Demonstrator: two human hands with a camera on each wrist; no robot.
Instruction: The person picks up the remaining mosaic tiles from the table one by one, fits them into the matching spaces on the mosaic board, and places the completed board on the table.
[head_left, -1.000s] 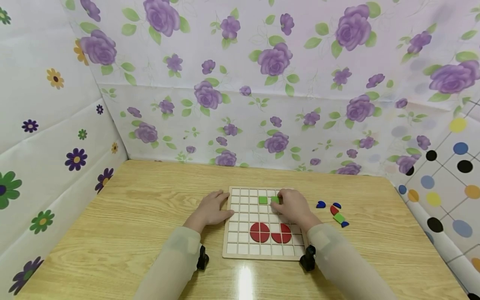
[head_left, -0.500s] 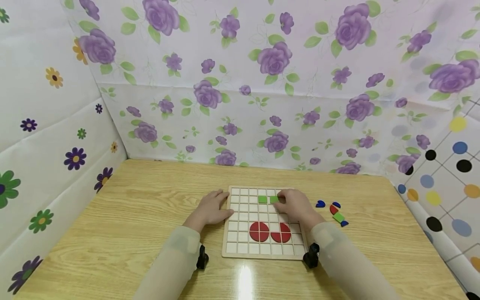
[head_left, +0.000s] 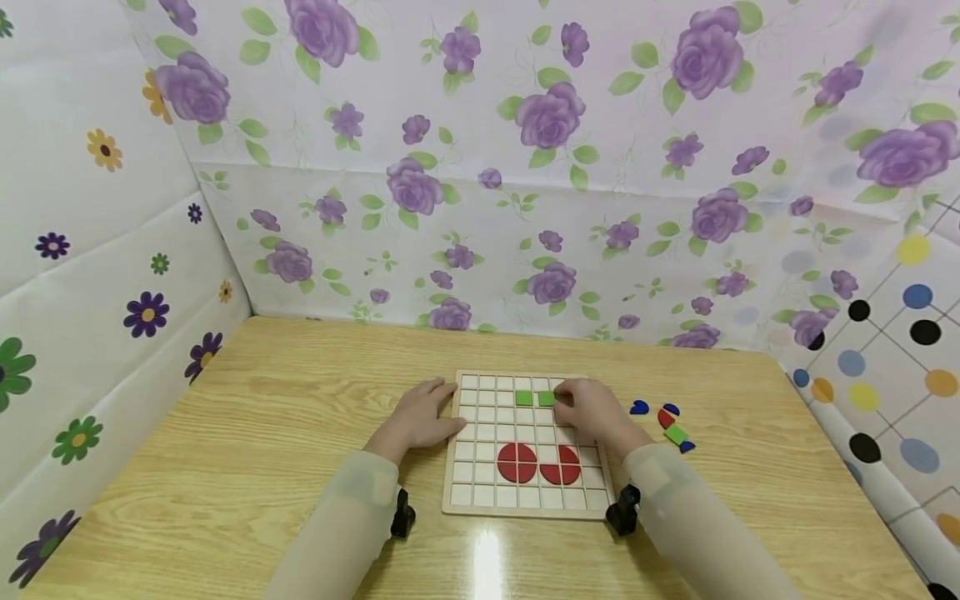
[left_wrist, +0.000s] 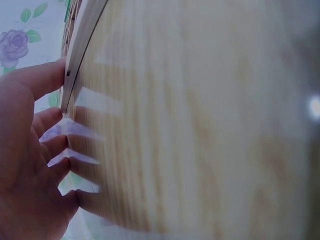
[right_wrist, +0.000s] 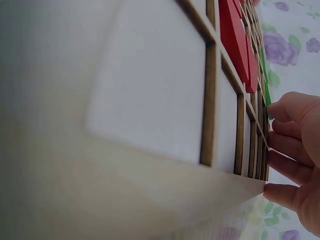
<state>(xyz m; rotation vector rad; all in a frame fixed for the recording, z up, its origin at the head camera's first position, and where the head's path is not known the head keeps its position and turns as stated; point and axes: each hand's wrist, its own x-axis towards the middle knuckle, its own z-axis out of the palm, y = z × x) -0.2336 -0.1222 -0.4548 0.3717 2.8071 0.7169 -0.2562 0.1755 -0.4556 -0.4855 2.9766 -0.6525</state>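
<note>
A wooden grid board (head_left: 453,492) lies on the table. My left hand (head_left: 420,414) rests at its left side, thumb against the frame (left_wrist: 80,52) and the other fingers loosely extended in the left wrist view. Two green square tiles sit in the upper rows, the left one (head_left: 523,398) uncovered. My right hand (head_left: 596,412) pinches the right green square tile (head_left: 546,399) at its right side; the hand covers part of the board. In the right wrist view, the thumb (right_wrist: 285,106) touches a green edge. Red quarter-circle pieces form a full circle (head_left: 517,462) and a three-quarter circle (head_left: 561,472).
Loose pieces lie right of the board: blue ones (head_left: 639,407), a red one (head_left: 665,419) and a green square (head_left: 676,434). Flowered cloth (head_left: 480,208) stands behind the wooden table (head_left: 322,358), with more patterned cloth at both sides.
My right hand has shifted slightly right, and more of the right green tile shows, level with the left one. The left hand stays in place.
</note>
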